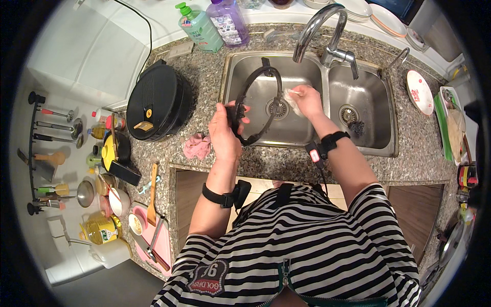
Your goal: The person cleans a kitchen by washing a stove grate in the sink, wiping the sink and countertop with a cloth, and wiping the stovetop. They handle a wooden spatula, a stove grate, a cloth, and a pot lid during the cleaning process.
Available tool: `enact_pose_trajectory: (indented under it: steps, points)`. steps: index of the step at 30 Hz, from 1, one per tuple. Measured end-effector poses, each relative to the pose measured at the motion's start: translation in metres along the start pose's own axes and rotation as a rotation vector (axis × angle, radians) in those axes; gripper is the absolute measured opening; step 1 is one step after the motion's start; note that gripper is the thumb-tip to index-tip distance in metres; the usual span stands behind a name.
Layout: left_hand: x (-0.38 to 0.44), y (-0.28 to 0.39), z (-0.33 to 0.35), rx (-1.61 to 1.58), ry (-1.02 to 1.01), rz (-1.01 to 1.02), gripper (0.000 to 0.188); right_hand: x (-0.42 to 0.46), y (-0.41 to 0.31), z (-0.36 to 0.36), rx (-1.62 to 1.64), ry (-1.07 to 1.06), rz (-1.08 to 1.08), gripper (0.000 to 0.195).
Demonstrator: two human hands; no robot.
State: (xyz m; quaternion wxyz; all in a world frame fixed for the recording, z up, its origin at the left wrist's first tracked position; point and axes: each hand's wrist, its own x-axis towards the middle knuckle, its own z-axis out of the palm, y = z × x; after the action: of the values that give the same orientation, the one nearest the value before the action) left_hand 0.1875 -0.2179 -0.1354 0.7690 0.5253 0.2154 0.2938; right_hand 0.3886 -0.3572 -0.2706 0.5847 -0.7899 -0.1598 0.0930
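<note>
My left hand (224, 132) grips a black ring-shaped part (279, 82) by its near left side. The ring stands tilted over the left sink basin (307, 130). The basin drain shows through its middle; whether glass fills the ring I cannot tell. A black tab sticks out at its far side, and my fingers partly hide a black block on its left side. Just right of the ring, my right hand (308, 101) pinches a whitish crumpled cloth or wad (292, 101) above the basin. On the counter beside my left wrist lies a pink cloth (197, 146).
A chrome faucet (320, 23) arches over the basins. Dark scraps (356, 127) lie by the right basin's drain. Left stands a round black electric cooker (157, 101); behind are green (203, 32) and purple (230, 25) bottles. A pink cutting board (163, 238) holds a knife and bowl.
</note>
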Motion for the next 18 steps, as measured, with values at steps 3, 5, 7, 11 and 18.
enact_pose_trajectory:
  steps: [3, 5, 7, 11, 18]
  points:
    - [0.002, 0.001, -0.010, -0.033, -0.005, 0.032, 0.050, -0.009, -0.015, 0.000, 0.123, 0.046, -0.037, 0.018]
    - [0.002, 0.004, -0.011, -0.011, -0.054, 0.049, 0.051, -0.024, -0.046, 0.005, 0.162, 0.074, -0.274, 0.018]
    - [0.004, 0.004, -0.006, -0.058, -0.057, 0.057, 0.053, -0.039, -0.048, 0.010, 0.044, 0.016, -0.340, 0.017]
    - [0.015, -0.002, -0.002, -0.163, 0.017, 0.076, 0.053, -0.050, -0.048, 0.011, 0.069, -0.165, 0.018, 0.019]
    - [0.021, -0.015, 0.003, -0.105, 0.053, 0.029, 0.050, -0.052, -0.104, 0.027, 0.395, -0.041, -0.235, 0.022]
